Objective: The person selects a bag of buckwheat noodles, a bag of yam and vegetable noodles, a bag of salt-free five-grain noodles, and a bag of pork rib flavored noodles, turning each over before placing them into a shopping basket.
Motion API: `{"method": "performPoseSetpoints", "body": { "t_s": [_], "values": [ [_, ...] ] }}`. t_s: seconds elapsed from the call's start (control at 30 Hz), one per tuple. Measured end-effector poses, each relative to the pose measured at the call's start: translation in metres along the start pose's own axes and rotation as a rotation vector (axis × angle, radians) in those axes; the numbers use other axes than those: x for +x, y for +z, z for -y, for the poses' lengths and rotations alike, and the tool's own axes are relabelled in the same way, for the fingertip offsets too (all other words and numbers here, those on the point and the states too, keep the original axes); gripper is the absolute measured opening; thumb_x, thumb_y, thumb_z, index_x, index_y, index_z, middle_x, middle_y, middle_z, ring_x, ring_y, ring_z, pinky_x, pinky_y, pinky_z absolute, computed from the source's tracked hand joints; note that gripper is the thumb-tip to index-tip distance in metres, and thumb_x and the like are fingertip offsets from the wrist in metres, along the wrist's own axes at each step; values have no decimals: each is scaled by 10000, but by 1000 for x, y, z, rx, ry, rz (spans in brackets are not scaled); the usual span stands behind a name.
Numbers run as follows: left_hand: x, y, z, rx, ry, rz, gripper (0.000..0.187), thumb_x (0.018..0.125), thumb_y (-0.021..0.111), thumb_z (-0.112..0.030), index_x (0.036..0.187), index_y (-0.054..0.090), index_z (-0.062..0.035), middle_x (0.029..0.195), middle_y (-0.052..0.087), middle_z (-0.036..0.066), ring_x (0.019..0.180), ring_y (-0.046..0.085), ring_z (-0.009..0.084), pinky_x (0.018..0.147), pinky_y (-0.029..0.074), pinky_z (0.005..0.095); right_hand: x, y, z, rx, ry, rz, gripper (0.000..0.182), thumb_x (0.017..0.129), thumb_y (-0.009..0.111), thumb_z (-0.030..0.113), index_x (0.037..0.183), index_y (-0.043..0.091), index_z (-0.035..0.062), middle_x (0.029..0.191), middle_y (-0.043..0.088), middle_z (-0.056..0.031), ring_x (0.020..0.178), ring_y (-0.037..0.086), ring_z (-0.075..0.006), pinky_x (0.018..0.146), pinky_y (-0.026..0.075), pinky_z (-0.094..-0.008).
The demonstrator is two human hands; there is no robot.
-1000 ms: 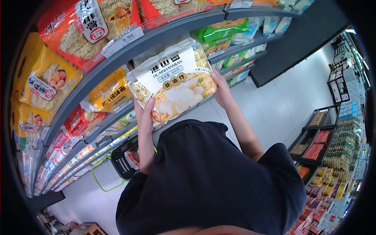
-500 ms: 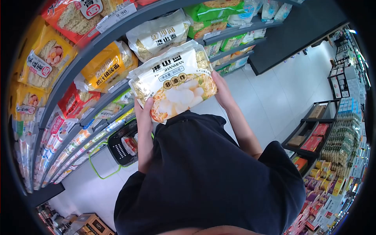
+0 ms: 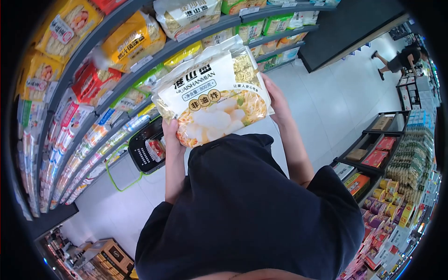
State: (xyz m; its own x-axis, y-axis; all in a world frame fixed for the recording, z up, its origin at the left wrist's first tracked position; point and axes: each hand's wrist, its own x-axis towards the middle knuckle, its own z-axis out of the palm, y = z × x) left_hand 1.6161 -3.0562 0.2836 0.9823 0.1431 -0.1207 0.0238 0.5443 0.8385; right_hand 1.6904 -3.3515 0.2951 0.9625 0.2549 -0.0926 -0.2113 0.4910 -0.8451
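Note:
A white and clear noodle package (image 3: 217,100) with black lettering and a picture of pale round slices is held up in front of my chest, its printed front facing me. My left hand (image 3: 172,135) grips its lower left edge, thumb on the front. On the opposite side, my right hand (image 3: 275,100) is closed round the right edge, most fingers hidden behind the package. Beyond it, a similar white package (image 3: 189,16) and a yellow noodle package (image 3: 133,39) sit on the shelf.
Curved grey shelves (image 3: 172,44) of packages run along the left and top. A black basket (image 3: 142,151) with a green handle holds a red package on the floor. Stocked racks (image 3: 366,161) line the right, and another person (image 3: 406,60) is at the upper right.
The package looks larger and closer, and both hands have moved with it. The shelves have shifted upward in view. A person now shows at the upper right.

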Motion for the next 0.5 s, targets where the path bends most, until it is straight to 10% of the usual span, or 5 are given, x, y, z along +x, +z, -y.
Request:
{"method": "performPoseSetpoints", "body": {
  "t_s": [0.2,0.5],
  "values": [
    [-79,-12,9,-85,-98,71,800,834,541,-586,1361,387,-4,1310,518,147,1163,544,271,970,459,402,-45,30,-31,649,249,153,605,983,366,480,1387,382,31,1318,518,-144,1167,542,-230,969,460,-382],
    [-143,-34,27,-382,-43,113,823,841,406,-687,1423,339,-110,1390,442,131,1218,485,330,1015,405,487,-105,83,-78,327,355,352,600,978,403,464,1398,366,38,1346,492,-136,1208,511,-220,998,439,-362]
  ]
}}
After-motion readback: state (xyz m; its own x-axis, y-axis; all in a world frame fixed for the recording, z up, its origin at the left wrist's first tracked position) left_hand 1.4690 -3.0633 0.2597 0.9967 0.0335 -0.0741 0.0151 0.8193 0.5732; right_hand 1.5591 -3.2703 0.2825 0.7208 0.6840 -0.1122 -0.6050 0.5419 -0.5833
